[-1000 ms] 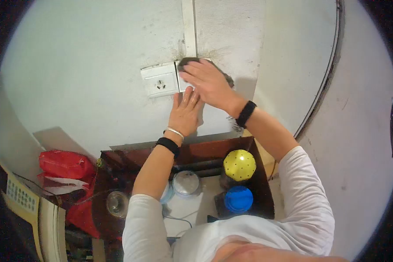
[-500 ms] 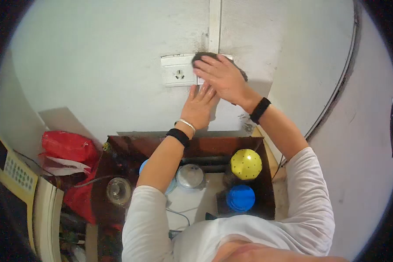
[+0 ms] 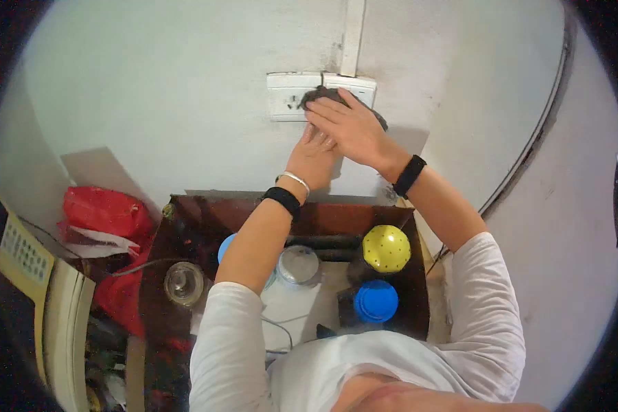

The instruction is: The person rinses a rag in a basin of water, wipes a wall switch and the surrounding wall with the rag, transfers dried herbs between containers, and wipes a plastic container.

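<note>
Pressed under my right hand (image 3: pixel 353 130) is a dark cloth (image 3: pixel 329 95), which lies against the two white wall plates. The left plate, a socket (image 3: pixel 285 86), shows its holes beside the cloth; the right plate (image 3: pixel 356 85) is partly covered by cloth and hand. My left hand (image 3: pixel 314 159) rests on the wall just below the plates, its fingers spread a little and their tips partly under my right hand. Nothing shows in my left hand.
Below stands a dark brown box (image 3: pixel 336 213) holding a yellow lid (image 3: pixel 386 248), a blue lid (image 3: pixel 376 301) and clear jars (image 3: pixel 299 265). A red bag (image 3: pixel 106 211) and a cream keypad device (image 3: pixel 24 254) are at left. A white conduit (image 3: pixel 352 41) runs up the wall.
The view has shifted, so the plates appear further right and higher. My right hand and the cloth have slid down and left over the plates, uncovering the right plate's top and reaching the socket's edge.
</note>
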`<state>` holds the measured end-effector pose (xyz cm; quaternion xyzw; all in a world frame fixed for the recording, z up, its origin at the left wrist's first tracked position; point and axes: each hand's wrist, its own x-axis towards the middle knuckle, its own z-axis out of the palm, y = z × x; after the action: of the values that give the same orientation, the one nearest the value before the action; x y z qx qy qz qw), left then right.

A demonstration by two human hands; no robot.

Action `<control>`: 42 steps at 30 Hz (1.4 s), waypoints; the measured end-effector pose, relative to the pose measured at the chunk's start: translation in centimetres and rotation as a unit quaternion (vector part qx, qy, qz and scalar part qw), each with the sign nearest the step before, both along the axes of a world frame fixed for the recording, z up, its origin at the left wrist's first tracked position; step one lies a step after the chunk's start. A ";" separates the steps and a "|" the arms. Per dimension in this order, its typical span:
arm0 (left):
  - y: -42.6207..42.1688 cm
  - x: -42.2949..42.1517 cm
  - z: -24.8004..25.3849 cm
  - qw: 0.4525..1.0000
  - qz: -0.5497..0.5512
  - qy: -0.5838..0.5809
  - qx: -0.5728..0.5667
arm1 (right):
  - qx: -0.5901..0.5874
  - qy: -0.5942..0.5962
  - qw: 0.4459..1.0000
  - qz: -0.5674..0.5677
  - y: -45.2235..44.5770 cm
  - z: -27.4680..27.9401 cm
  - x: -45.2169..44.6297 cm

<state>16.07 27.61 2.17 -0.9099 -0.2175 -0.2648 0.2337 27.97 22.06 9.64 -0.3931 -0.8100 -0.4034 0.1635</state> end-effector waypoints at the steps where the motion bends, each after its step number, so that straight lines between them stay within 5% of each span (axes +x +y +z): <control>1: -0.1 0.0 0.0 1.000 0.006 -0.004 0.001 | 0.013 0.007 1.000 0.010 0.0 0.0 -0.3; 7: 0.8 0.3 -0.7 0.999 0.003 -0.002 -0.035 | 0.088 0.106 0.986 0.098 3.5 -0.3 -4.3; 12: -0.5 -0.3 -0.1 0.951 -0.189 -0.199 -0.138 | 0.054 0.100 0.985 0.127 4.8 0.3 -7.6; 13: -1.0 -0.7 0.3 0.960 -0.178 -0.208 -0.052 | 0.046 0.083 0.988 0.124 4.7 0.5 -7.7; 17: 0.1 -4.8 -2.1 0.993 -0.102 -0.060 -0.009 | 0.035 0.093 0.984 0.148 3.6 0.4 -6.0; 19: -0.3 -5.9 -2.2 0.940 -0.067 -0.299 -0.149 | -0.002 0.151 0.979 0.133 2.7 -0.1 -5.1; 20: -0.2 -5.7 -1.9 0.940 -0.068 -0.299 -0.148 | -0.041 0.209 0.970 0.116 2.3 -0.5 -4.7; 21: -0.6 -5.6 -0.8 0.809 -0.127 -0.451 -0.356 | -0.038 0.239 0.961 0.135 1.6 -0.5 -4.7; 22: -0.9 -5.4 0.1 0.606 -0.173 -0.563 -0.535 | -0.039 0.241 0.961 0.133 1.6 -1.1 -4.3; 24: -1.2 -5.2 0.3 0.607 -0.195 -0.524 -0.564 | -0.027 0.323 0.931 0.170 1.6 -2.0 -3.9; 27: -1.0 -4.4 -1.0 0.746 -0.144 -0.403 -0.510 | 0.002 0.411 0.892 0.191 0.7 -1.8 -2.8; 31: 0.8 -5.3 -2.5 0.689 -0.102 -0.358 -0.622 | 0.033 0.502 0.840 0.203 0.3 -0.7 -0.9; 36: -1.8 -5.0 -1.3 0.552 -0.223 -0.414 -0.688 | -0.011 0.572 0.800 0.179 0.4 -0.9 0.3; 42: -5.0 -3.7 -3.3 0.686 -0.237 -0.286 -0.626 | 0.033 0.583 0.806 0.100 -0.3 -0.9 1.3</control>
<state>12.40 22.65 -1.12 -0.7458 -0.1660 -0.3615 -0.5344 29.25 21.72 8.78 -0.4657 -0.5831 -0.1065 0.6571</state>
